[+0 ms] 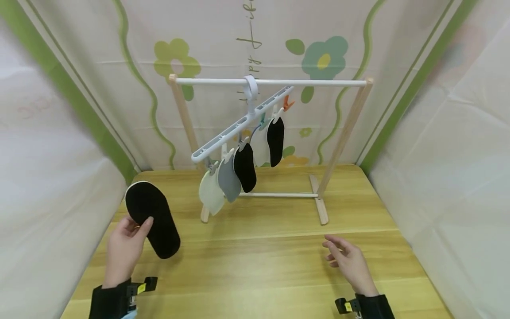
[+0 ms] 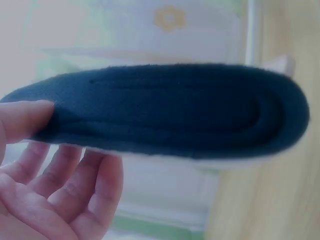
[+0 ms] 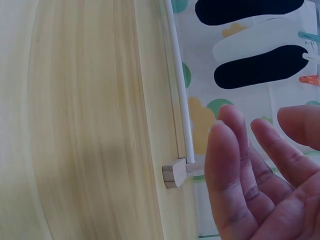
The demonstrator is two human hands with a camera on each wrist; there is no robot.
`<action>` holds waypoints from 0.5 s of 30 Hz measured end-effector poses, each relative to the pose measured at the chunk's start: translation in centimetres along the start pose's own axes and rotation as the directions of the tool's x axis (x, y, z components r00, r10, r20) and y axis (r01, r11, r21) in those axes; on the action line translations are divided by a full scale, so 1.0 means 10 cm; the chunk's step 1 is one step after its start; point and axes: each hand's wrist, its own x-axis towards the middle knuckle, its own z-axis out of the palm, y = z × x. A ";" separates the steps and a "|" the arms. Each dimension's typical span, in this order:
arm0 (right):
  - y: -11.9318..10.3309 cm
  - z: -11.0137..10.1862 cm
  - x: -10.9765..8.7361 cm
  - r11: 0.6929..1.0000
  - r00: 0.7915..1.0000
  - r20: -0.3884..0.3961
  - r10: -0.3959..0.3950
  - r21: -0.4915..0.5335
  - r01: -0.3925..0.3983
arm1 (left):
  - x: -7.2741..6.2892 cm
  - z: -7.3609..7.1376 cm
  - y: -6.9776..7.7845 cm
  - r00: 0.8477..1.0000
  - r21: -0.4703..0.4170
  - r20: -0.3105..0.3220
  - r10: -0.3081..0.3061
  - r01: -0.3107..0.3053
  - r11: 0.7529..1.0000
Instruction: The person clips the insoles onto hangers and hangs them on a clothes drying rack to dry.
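In the head view my left hand (image 1: 126, 246) pinches a black insole (image 1: 157, 217) with a pale edge, thumb on its dark face. The left wrist view shows the same insole (image 2: 175, 110) lengthwise, with the other fingers behind and below it. My right hand (image 1: 350, 263) hovers over the front right of the table, its fingers loosely bent and holding nothing. A white clip hanger (image 1: 227, 141) hangs by its hook from a rack. Clipped along it are a pale insole (image 1: 211, 192), a grey insole (image 1: 229, 179), a black insole (image 1: 245, 168), a white insole (image 1: 260, 146) and another black insole (image 1: 276, 141).
The drying rack (image 1: 346, 133) has wooden legs, a white top bar (image 1: 311, 83) and a lower bar (image 1: 279, 195). An orange clip (image 1: 287, 104) hangs near the hanger's far end. Wood-grain table (image 1: 255, 266) lies below, with floral fabric (image 1: 223, 40) behind and at both sides.
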 end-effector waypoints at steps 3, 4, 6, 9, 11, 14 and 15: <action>0.00 0.01 0.00 1.000 1.000 -0.002 -0.003 0.004 0.003 | -0.12 0.09 0.11 0.999 -0.055 0.011 0.049 -0.048 0.997; 0.00 0.01 0.00 1.000 1.000 -0.002 -0.003 0.005 0.003 | -0.15 0.12 0.14 0.997 -0.065 0.014 0.069 -0.068 0.996; 0.00 0.01 -0.01 1.000 1.000 -0.001 0.004 0.007 -0.004 | -0.21 0.18 0.19 0.994 -0.077 0.027 0.108 -0.105 0.991; 0.00 0.02 -0.01 1.000 1.000 0.001 0.006 0.007 -0.006 | -0.30 0.24 0.24 0.989 -0.080 0.038 0.144 -0.141 0.987; 0.00 0.02 -0.01 1.000 1.000 0.003 0.008 0.011 -0.008 | -0.37 0.27 0.26 0.987 -0.089 0.044 0.154 -0.150 0.985; 0.00 0.02 -0.01 1.000 1.000 0.007 0.004 0.009 -0.005 | -0.47 0.31 0.29 0.985 -0.094 0.041 0.171 -0.166 0.982; 0.00 0.02 -0.01 1.000 1.000 0.008 0.008 0.010 -0.008 | -0.50 0.32 0.31 0.984 -0.096 0.041 0.176 -0.172 0.980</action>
